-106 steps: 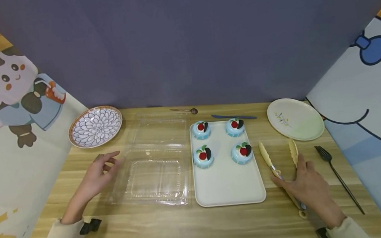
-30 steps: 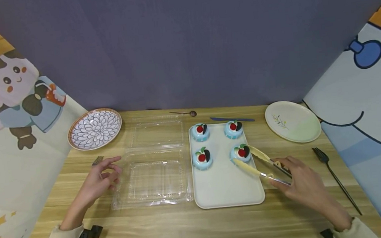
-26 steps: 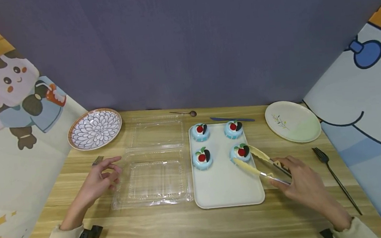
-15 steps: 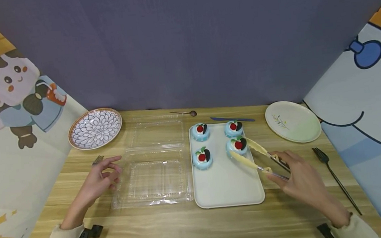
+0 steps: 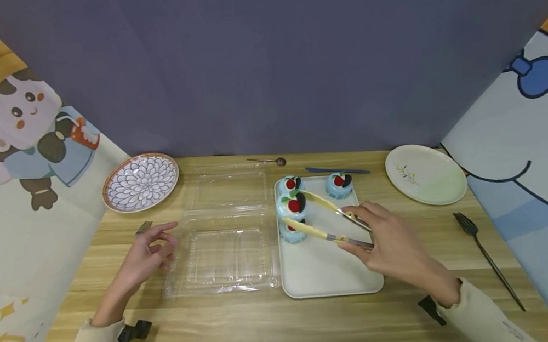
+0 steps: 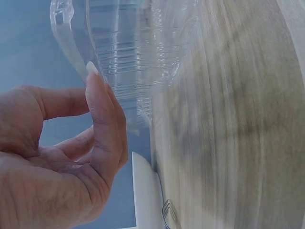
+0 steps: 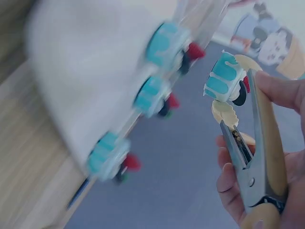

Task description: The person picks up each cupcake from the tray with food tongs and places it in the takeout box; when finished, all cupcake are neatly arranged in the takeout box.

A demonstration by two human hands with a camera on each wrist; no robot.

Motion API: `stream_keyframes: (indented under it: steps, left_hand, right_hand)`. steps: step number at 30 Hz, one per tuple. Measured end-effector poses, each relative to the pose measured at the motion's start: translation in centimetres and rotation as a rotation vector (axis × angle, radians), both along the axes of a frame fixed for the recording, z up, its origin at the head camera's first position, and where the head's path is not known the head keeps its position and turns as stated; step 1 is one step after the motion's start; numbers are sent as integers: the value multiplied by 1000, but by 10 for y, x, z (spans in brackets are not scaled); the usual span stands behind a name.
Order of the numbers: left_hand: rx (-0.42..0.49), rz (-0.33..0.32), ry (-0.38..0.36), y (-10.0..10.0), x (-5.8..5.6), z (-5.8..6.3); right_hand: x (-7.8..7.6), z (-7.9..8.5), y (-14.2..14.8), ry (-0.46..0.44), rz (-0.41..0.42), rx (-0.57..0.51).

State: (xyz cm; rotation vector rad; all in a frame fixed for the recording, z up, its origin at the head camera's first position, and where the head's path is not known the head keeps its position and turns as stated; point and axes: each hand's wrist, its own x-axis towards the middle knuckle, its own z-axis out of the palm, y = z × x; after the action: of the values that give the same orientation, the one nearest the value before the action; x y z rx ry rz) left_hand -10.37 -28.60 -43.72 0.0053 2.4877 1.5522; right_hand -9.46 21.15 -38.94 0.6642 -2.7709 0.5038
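Observation:
My right hand (image 5: 395,247) grips yellow-tipped metal tongs (image 5: 309,230), whose tips pinch a small blue cake (image 5: 285,208) topped with a red berry, a dark biscuit and a green leaf. In the right wrist view this cake (image 7: 223,78) is lifted off the white tray (image 5: 333,275). Three similar cakes stand on the tray: one back left (image 5: 285,183), one back right (image 5: 339,188) and one front left (image 5: 292,236), partly covered by the tongs. My left hand (image 5: 145,255), fingers loosely bent, is right at the left rim of a clear plastic box (image 5: 267,283) with its lid folded back.
A patterned plate (image 5: 141,182) stands at the back left, a small fork (image 5: 144,226) near it. Behind the box and tray lie a small spoon (image 5: 280,161) and a blue knife (image 5: 337,170). To the right are a pale plate (image 5: 425,175) and a dark fork (image 5: 491,263).
My right hand has taken up the tongs, closed them on the front right cake, and carried it up and left over the left cakes. The left hand has stayed by the box.

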Motion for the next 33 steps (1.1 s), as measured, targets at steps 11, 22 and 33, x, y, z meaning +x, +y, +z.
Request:
stream_keyframes:
  steps: [11, 22, 33]
  left_hand:
    - [5, 0, 11, -1, -4, 1]
    - [-2, 5, -7, -2, -6, 2]
    - [18, 3, -7, -2, -1, -5]
  right_hand:
    - [-13, 3, -81, -56, 232, 48]
    - [-36, -2, -145, -38, 386, 171]
    - [-51, -14, -181, -65, 437, 241]
